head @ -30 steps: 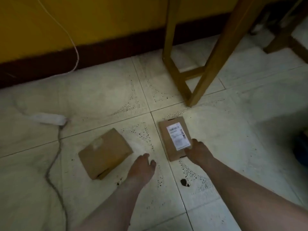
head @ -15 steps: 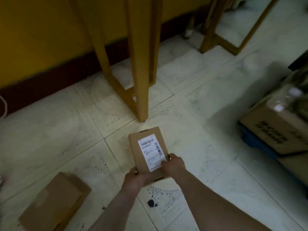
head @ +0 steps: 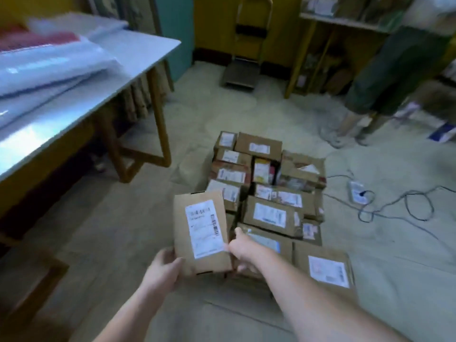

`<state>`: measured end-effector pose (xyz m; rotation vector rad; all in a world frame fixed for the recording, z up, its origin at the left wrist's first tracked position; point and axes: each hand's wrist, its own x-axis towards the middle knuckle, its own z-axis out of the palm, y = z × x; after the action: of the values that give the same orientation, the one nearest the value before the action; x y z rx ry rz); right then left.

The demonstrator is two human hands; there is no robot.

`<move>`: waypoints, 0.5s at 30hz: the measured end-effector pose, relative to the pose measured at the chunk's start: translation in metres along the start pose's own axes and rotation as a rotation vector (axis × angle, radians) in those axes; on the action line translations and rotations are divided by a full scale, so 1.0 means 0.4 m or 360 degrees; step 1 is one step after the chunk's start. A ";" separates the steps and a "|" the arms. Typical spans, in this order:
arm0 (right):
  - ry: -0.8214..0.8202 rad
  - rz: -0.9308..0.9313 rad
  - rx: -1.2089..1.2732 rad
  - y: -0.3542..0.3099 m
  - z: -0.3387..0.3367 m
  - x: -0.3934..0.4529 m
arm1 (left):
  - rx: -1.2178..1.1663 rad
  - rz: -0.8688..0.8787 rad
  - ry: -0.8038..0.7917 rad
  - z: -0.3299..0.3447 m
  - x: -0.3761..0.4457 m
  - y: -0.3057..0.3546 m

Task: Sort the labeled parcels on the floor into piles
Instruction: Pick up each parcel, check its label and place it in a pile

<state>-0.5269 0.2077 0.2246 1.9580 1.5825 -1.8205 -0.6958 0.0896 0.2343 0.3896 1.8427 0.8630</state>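
The flat brown cardboard parcel with a white barcode label (head: 202,232) sits low in the centre of the head view, raised off the floor and tilted, its label facing up toward the camera. The left hand (head: 164,266) grips its near-left corner at about 7 o'clock of the parcel, fingers curled under and thumb on top. The right hand (head: 243,248) holds the parcel's right edge at roughly 4 o'clock; its thumb lies against the label side, but the fingers run behind the cardboard and how they lie cannot be told.

Just beyond the parcel, from 12 to 3 o'clock, lies the pile of labelled brown cardboard boxes (head: 267,181), packed edge to edge on the pale tiled floor (head: 128,225) with most labels turned up. A larger brown box with a white label (head: 325,267) lies at 4 o'clock, just beside the right forearm.

The step in hand looks like the carry: one parcel is picked up and brought to the pile, not yet set down. The next move likely calls for reading the label, choosing the fitting spot, and lowering the parcel flat with the label up, without knocking its neighbours askew.

At 10 o'clock stands a white-topped table with yellow wooden legs (head: 138,53), with clear plastic-wrapped bundles (head: 49,65) on it. At 3 o'clock a white power strip with dark cables (head: 356,191) trails over the floor, and at 2 o'clock another person's legs (head: 355,119) stand near yellow shelving (head: 315,45).
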 end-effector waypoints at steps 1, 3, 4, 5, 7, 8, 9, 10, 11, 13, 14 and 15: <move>-0.0020 0.0032 0.0071 0.002 -0.063 0.007 | -0.0001 0.0044 -0.0038 0.045 0.006 0.042; -0.0060 0.0100 0.0310 0.013 -0.207 0.026 | -0.0023 0.0073 -0.0152 0.156 0.034 0.127; -0.0071 0.0114 0.0421 0.017 -0.269 0.034 | -0.0071 0.0068 -0.0204 0.202 0.052 0.164; -0.0056 0.0109 0.0476 0.021 -0.332 0.047 | -0.0113 0.0071 -0.0260 0.248 0.076 0.203; 0.0077 0.0086 0.0496 0.024 -0.449 0.071 | -0.0077 0.0131 -0.0332 0.328 0.127 0.272; 0.0171 0.0065 0.0560 0.019 -0.504 0.086 | -0.0026 0.0166 -0.0361 0.364 0.156 0.306; 0.0280 0.0040 0.0672 0.015 -0.558 0.105 | 0.0039 0.0206 -0.0388 0.398 0.182 0.340; 0.0392 0.0029 0.0795 0.013 -0.609 0.125 | 0.0096 0.0227 -0.0423 0.433 0.211 0.375; 0.0498 0.0026 0.0896 0.012 -0.660 0.146 | 0.0141 0.0231 -0.0472 0.469 0.247 0.405; 0.0608 0.0032 0.0958 0.013 -0.751 0.195 | 0.0220 0.0235 -0.0579 0.540 0.323 0.463; 0.0614 0.0027 0.0955 0.025 -0.787 0.220 | 0.0246 0.0242 -0.0626 0.577 0.355 0.490; 0.0615 0.0002 0.0974 0.040 -0.825 0.248 | 0.0266 0.0265 -0.0656 0.620 0.390 0.515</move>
<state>-0.2988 0.4657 0.2436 2.6989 1.1618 -2.2236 -0.5644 0.4226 0.2221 0.7759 1.5152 0.6789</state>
